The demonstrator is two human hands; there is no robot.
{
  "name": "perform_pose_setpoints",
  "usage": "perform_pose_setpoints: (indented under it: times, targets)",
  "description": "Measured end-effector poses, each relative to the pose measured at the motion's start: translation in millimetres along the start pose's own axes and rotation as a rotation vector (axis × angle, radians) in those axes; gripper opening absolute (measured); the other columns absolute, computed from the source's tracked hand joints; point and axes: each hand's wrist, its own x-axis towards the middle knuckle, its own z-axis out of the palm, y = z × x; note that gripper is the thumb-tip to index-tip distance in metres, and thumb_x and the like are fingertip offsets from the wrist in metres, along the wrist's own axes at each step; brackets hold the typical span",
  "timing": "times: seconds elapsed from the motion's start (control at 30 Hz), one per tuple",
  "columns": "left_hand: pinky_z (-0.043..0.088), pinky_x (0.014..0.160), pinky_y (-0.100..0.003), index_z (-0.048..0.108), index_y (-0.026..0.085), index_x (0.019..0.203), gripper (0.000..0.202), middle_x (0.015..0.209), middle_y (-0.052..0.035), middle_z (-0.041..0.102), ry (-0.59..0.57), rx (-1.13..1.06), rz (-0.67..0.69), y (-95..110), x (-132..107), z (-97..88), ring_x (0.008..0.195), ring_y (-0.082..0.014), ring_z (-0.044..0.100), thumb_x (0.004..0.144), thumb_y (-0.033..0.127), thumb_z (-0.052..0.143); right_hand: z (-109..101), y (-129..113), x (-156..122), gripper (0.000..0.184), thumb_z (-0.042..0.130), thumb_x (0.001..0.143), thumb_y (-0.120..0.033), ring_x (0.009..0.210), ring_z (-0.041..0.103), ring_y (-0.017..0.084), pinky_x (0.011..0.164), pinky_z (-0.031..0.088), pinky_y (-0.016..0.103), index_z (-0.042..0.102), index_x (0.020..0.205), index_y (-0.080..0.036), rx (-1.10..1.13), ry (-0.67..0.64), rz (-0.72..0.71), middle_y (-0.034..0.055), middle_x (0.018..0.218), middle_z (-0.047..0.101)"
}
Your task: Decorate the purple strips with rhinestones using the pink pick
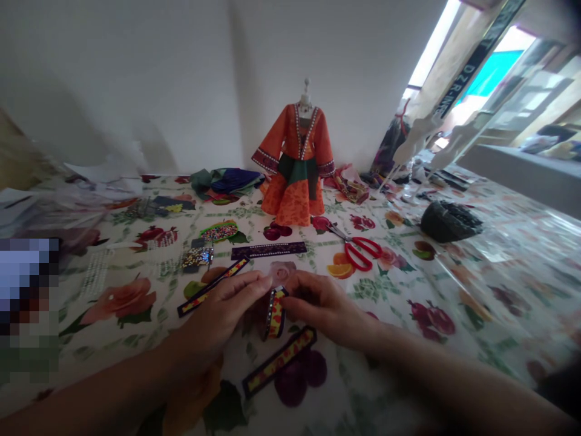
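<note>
Above the tablecloth, my right hand (320, 301) pinches a short strip of trim (274, 315) with a dark border, a yellow and red pattern and a row of shiny beads along one edge. Its lower end hangs down. Closed fingers of my left hand (240, 295) meet the same strip's upper end; the exact contact is hidden. A second patterned strip (279, 362) lies in front of my hands, and another patterned strip (187, 306) runs partly behind my left hand. A dark beaded strip (269, 250) lies flat beyond them.
Red-handled scissors (363, 251) rest to the right. An orange dress (293, 163) stands on a small form by the wall. Left lie a pack of colourful beads (218, 231), shiny stones (198, 257) and clear bead sheets (94, 272). A black bundle (449, 221) sits right.
</note>
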Motion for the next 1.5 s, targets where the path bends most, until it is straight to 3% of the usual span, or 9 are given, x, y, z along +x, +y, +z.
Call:
perform_pose_setpoints:
  times: [0.1,0.27,0.53,0.77,0.93,1.17,1.33,1.5]
  targets:
    - [0.045,0.057,-0.024,0.071,0.021,0.079,0.024,0.066,0.0016,0.065,-0.109,0.049,0.011,6.1,-1.5,-0.5,0.060,-0.0142,0.059,0.088,0.043,0.074,0.3,1.6,0.3,0.026,0.066,0.096,-0.036,0.066,0.044,0.011,0.056,0.035,0.024,0.054,0.080,-0.020,0.013,0.000,0.020,-0.0027,0.075,0.053]
    - [0.042,0.053,-0.023,0.066,0.021,0.077,0.023,0.062,0.0028,0.063,-0.175,0.123,0.055,7.2,1.8,-2.0,0.056,-0.0129,0.057,0.091,0.038,0.068,0.0,-2.6,-0.4,0.023,0.069,0.093,-0.037,0.067,0.043,0.012,0.059,0.036,0.025,0.056,0.085,-0.020,0.009,0.012,0.062,-0.0035,0.076,0.050]
    - [0.044,0.055,-0.023,0.063,0.021,0.076,0.022,0.063,0.0042,0.058,-0.183,0.224,0.058,9.4,-2.3,2.6,0.056,-0.0130,0.055,0.088,0.039,0.067,-1.0,-3.1,0.2,0.028,0.063,0.097,-0.042,0.070,0.046,0.013,0.062,0.038,0.026,0.056,0.081,-0.020,0.000,0.007,0.011,-0.0018,0.078,0.052]
    - [0.044,0.054,-0.024,0.062,0.022,0.080,0.022,0.066,0.0048,0.054,-0.196,0.204,0.041,8.7,-3.8,5.5,0.058,-0.0140,0.056,0.088,0.042,0.067,-1.2,-4.8,-1.6,0.022,0.062,0.098,-0.033,0.071,0.046,0.012,0.063,0.038,0.025,0.058,0.082,-0.020,-0.055,0.016,-0.033,-0.0023,0.078,0.053]
    - [0.039,0.055,-0.024,0.061,0.022,0.076,0.023,0.066,0.0045,0.051,-0.197,0.280,0.102,2.3,-2.0,1.1,0.059,-0.0138,0.049,0.091,0.040,0.062,0.5,-3.0,-1.0,0.017,0.060,0.098,-0.026,0.068,0.045,0.011,0.062,0.037,0.025,0.061,0.083,-0.019,-0.076,0.019,-0.061,-0.0035,0.076,0.052]
    - [0.033,0.057,-0.025,0.061,0.022,0.073,0.024,0.065,0.0045,0.047,-0.180,0.298,0.173,-2.9,0.2,-1.5,0.061,-0.0138,0.043,0.090,0.037,0.062,0.1,-1.9,-1.0,0.011,0.062,0.096,-0.024,0.070,0.046,0.012,0.063,0.037,0.025,0.062,0.086,-0.019,-0.082,0.023,-0.052,-0.0030,0.077,0.054]
    - [0.031,0.054,-0.026,0.059,0.022,0.076,0.026,0.065,0.0055,0.048,-0.211,0.300,0.132,-4.7,1.1,-0.7,0.058,-0.0131,0.043,0.094,0.041,0.059,0.8,-0.7,-1.7,0.013,0.061,0.097,-0.023,0.070,0.046,0.012,0.063,0.037,0.025,0.061,0.085,-0.018,-0.079,0.041,-0.077,-0.0031,0.077,0.053]
    - [0.027,0.053,-0.026,0.056,0.021,0.073,0.025,0.063,0.0068,0.043,-0.203,0.352,0.209,-4.6,1.4,-3.0,0.058,-0.0118,0.037,0.093,0.035,0.057,1.4,-0.3,-1.0,0.013,0.061,0.099,-0.024,0.067,0.043,0.011,0.061,0.036,0.025,0.061,0.087,-0.018,-0.069,0.023,-0.098,-0.0039,0.076,0.051]
